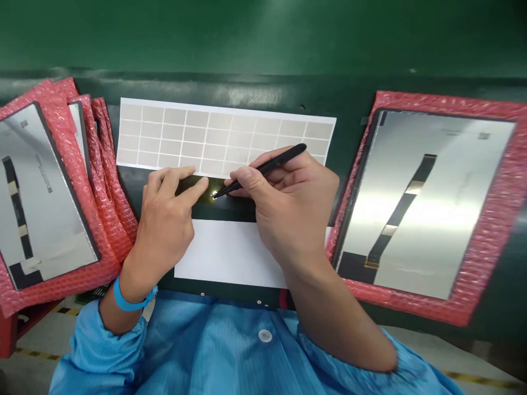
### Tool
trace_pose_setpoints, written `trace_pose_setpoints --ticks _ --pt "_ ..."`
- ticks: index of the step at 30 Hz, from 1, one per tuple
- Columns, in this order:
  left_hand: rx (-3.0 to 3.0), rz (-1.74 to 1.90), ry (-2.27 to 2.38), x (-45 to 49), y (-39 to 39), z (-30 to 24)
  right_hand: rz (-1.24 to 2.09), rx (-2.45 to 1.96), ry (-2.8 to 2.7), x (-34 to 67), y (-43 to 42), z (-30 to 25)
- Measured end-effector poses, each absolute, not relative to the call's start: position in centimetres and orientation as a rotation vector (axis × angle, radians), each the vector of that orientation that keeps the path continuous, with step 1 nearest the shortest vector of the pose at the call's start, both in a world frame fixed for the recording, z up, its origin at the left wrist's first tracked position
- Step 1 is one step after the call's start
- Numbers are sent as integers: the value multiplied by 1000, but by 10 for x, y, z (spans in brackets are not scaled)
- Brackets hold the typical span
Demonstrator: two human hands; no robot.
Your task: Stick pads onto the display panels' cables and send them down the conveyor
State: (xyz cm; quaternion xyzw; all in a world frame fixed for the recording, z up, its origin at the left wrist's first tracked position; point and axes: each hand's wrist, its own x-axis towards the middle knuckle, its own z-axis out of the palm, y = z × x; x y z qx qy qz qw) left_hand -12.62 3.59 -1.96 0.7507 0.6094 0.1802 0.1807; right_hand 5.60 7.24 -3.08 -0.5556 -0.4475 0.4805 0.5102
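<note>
The right hand point(294, 203) grips a black pen-shaped tool point(284, 158), thumb and fingers clamped together on it near its lower part. The tool leans, its blunt end up to the right above the hand and its pointed tip down to the left, at a bright spot on a dark, yellowish-green strip point(206, 198). Whether the tip actually presses on the strip I cannot tell.

The left hand point(167, 211) reaches in from the other side, palm down, with its forefinger and middle finger apart. The forefinger ends over the strip, just left of the tool's tip; the middle finger lies at the lower edge of a label sheet point(195, 134) (pale grey rectangles in rows on white). The other fingers are curled and partly hidden. A blue band point(125, 299) circles the left wrist.

The strip lies on the green table point(247, 90) between the label sheet and a blank white paper point(226, 255), which is partly covered by the right hand. To the right, a silver screen panel point(448, 219) lies on pink bubble wrap point(489, 230) — a dark ribbon point(401, 211) slants across it. To the left is an overlapping pile of pink bubble wrap with another panel point(53, 214) on top.
</note>
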Motion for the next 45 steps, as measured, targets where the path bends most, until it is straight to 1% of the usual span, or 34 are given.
trace_pose_setpoints --ticks 11,28,34,37,41,45 --pt "2127 539 1743 -123 36 -19 1175 -1322 -1046 55 70 -34" --pt "2203 587 1734 -124 34 -24 1077 -1319 -1064 50 69 -32" --pt "2236 629 1720 -127 37 -27 1223 -1199 -864 49 67 -27" --pt "2269 672 1675 -136 41 -27 1262 -1169 -756 75 67 -12" --pt "2334 784 1653 -138 45 -20 1152 -1228 -762 155 65 5" --pt "2356 988 1734 -83 35 -6 1003 -1347 -763 242 57 9"
